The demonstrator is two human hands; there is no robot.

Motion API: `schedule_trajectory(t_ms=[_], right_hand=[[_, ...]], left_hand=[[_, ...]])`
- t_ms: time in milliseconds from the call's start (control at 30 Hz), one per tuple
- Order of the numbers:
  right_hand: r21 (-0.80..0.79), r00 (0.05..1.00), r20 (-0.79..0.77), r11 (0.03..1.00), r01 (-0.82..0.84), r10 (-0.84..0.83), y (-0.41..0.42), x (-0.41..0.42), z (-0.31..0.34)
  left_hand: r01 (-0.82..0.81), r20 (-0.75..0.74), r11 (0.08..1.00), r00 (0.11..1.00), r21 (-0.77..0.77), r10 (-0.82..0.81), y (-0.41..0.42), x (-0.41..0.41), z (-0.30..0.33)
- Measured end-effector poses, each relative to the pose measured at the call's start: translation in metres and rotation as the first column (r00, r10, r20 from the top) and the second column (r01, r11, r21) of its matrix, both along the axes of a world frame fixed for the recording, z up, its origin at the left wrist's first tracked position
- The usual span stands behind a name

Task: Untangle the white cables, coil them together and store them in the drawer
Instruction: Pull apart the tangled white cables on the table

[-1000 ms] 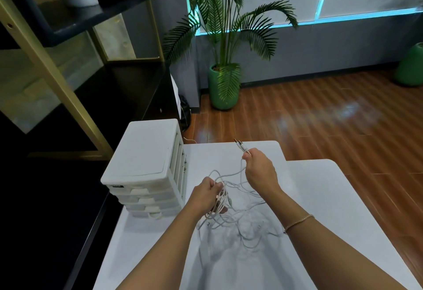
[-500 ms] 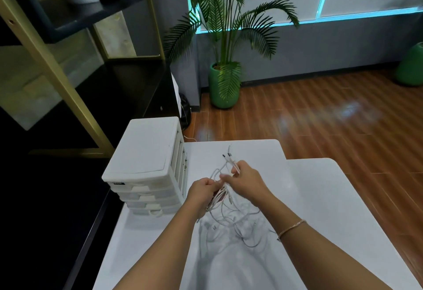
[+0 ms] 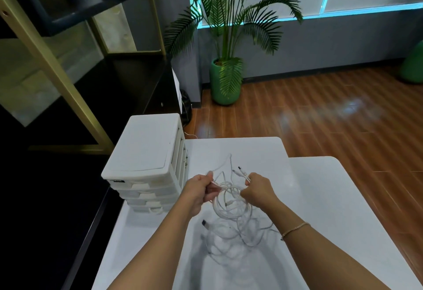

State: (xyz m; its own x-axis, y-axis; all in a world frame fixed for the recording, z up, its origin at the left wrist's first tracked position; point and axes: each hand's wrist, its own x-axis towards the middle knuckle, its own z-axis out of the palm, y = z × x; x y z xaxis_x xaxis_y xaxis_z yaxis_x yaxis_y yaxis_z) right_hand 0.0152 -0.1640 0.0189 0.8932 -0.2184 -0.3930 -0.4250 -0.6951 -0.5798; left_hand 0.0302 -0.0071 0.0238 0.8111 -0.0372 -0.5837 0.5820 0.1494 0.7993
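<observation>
A tangle of white cables (image 3: pixel 231 207) hangs in loops between my hands above the white table (image 3: pixel 320 198). My left hand (image 3: pixel 196 190) grips one side of the bundle, with a loose strand rising from it. My right hand (image 3: pixel 258 189) pinches the other side, and two plug ends stick up past its fingers. More loops and a dark plug trail down onto the table below. The white drawer unit (image 3: pixel 146 159) stands at the table's left, its several drawers all closed.
A black and gold shelf frame (image 3: pixel 68 79) runs along the left. A potted palm in a green pot (image 3: pixel 225 83) stands on the wooden floor beyond the table. A second table section adjoins on the right.
My right hand came back from its raised, stretched position toward my left hand, then both drew slightly apart. The cables gathered into tighter loops between them.
</observation>
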Motion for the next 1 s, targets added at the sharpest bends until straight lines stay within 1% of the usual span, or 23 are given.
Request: schedule_trajectory(t_ms=[100, 200, 267, 433, 567, 667, 767, 800, 933, 1000], right_hand=[[0.002, 0.999, -0.01, 0.999, 0.052, -0.052, -0.011, -0.003, -0.01], [-0.025, 0.998, -0.016, 0.998, 0.064, -0.064, -0.013, -0.002, -0.017], [-0.033, 0.998, -0.01, 0.997, 0.064, -0.064, -0.014, 0.0, -0.019], [-0.089, 0.998, -0.018, 0.994, 0.066, -0.068, -0.019, 0.003, -0.02], [-0.125, 0.99, 0.01, 0.983, 0.138, -0.137, -0.029, 0.003, -0.018], [-0.14, 0.986, -0.005, 0.976, 0.167, -0.169, -0.037, 0.005, -0.013], [-0.093, 0.994, -0.012, 0.99, 0.107, -0.108, -0.033, 0.011, 0.003], [-0.063, 0.997, 0.014, 0.995, 0.076, -0.076, -0.028, 0.013, 0.01], [0.099, 0.979, 0.201, 0.993, -0.062, 0.041, -0.003, 0.018, 0.035], [0.215, 0.976, 0.21, 0.972, -0.099, 0.053, 0.008, 0.016, 0.039]], left_hand=[[-0.123, 0.004, 0.992, 0.992, -0.041, 0.123, 0.01, 0.006, 0.001], [-0.189, 0.013, 0.981, 0.982, -0.053, 0.19, 0.008, 0.007, 0.003], [-0.211, 0.01, 0.976, 0.977, -0.054, 0.212, 0.005, 0.008, 0.003], [-0.271, 0.027, 0.962, 0.962, 0.023, 0.271, 0.003, 0.013, 0.0], [-0.336, -0.008, 0.94, 0.942, 0.059, 0.337, 0.007, 0.022, 0.007], [-0.329, -0.032, 0.942, 0.943, 0.06, 0.331, 0.006, 0.031, 0.015], [-0.305, -0.019, 0.948, 0.951, 0.091, 0.308, -0.004, 0.035, 0.016], [-0.315, -0.035, 0.946, 0.947, 0.075, 0.318, -0.008, 0.035, 0.016], [-0.325, -0.082, 0.946, 0.943, -0.017, 0.322, -0.025, 0.033, 0.018], [-0.311, -0.114, 0.949, 0.946, -0.058, 0.304, -0.03, 0.031, 0.021]])
